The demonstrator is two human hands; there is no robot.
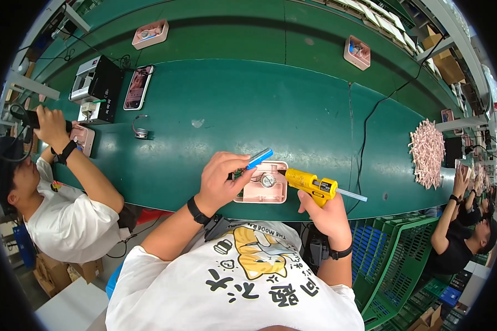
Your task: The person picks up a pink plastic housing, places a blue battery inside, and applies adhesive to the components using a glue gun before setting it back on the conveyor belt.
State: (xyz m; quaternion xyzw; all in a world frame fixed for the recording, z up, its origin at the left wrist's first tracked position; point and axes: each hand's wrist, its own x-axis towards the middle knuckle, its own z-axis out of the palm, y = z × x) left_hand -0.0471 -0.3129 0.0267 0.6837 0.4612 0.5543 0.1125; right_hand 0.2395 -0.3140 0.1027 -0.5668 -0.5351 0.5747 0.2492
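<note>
In front of me on the green table sits an open pink plastic housing (264, 194), with a round silver part (268, 180) and wires inside. My left hand (220, 181) is closed on a blue cylindrical battery (259, 158), which it holds tilted above the housing's far left edge. A small green circuit board (238, 174) shows by my left fingers. In my right hand (330, 214) is a yellow hot glue gun (310, 183), its dark nozzle at the housing's right wall. A translucent glue stick (352, 195) sticks out of the gun's back.
Further left lie a small round metal part (142, 133), a phone (138, 88) and a black machine (106, 91). Pink housings (150, 35) stand across the table. At right are a black cable (364, 132), piled pink pieces (427, 154) and green crates (389, 270). Co-workers (74, 212) sit both sides.
</note>
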